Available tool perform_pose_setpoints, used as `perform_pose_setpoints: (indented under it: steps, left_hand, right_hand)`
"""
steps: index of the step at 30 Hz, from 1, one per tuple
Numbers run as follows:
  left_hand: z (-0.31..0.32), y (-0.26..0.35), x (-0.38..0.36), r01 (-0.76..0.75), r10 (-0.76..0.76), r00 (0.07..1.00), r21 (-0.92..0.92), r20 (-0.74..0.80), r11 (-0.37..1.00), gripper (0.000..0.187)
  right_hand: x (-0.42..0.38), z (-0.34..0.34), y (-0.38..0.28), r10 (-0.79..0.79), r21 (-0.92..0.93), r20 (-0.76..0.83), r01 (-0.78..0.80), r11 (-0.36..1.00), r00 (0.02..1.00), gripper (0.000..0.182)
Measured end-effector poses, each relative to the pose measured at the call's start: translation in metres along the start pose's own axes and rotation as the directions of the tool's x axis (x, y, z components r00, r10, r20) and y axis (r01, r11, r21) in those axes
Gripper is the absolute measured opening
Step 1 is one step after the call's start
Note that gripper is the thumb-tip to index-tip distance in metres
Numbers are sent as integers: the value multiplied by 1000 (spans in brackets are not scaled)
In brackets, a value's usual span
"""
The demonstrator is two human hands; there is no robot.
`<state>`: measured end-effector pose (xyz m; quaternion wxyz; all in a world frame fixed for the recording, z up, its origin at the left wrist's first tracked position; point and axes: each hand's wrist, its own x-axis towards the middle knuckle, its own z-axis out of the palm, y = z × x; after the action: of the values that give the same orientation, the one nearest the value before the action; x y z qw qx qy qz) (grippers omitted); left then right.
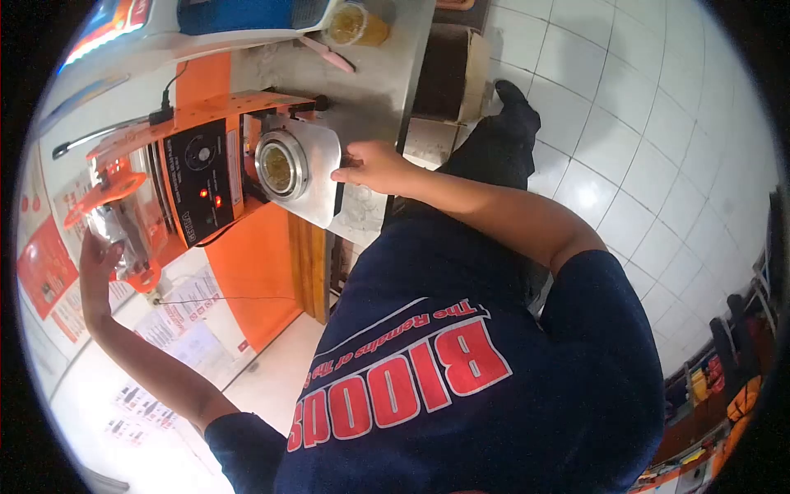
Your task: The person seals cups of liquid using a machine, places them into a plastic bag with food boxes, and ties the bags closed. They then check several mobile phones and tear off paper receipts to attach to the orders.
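A cup sealing machine with an orange body and black front panel stands on the counter; two red lights glow on it. Its metal tray is pulled out, and a cup with yellowish-brown contents sits in the round ring. My right hand is closed on the tray's dark front handle, thumb on the near side. At the machine's far left, my left hand curls its fingers against a silver film roll between orange end pieces. Part of that grip is hidden.
Another clear cup with brownish liquid and a pink-handled tool lie on the metal counter. A blue and white appliance stands beyond. A wooden post is below the tray. White tiled floor lies to the right.
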<state>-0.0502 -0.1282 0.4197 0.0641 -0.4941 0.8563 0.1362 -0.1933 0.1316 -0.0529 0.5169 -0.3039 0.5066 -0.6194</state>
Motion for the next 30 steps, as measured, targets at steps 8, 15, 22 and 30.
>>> perform_pose_setpoints:
  steps: [8,15,22,30]
  left_hand:
    - [13,-15,3,-83,130,968,218,-215,972,87]
    - [45,-9,-15,-156,259,901,298,-348,942,81]
    - [85,38,-35,-119,380,770,469,-513,875,62]
    - [127,53,-48,109,399,527,526,-750,843,71]
  right_hand:
    - [10,7,13,-78,-41,-14,78,996,997,35]
    - [27,12,-6,-47,-150,-24,43,988,999,37]
    - [88,42,-15,-94,-289,-56,74,955,994,49]
    - [138,64,-18,-93,-354,-44,71,932,995,38]
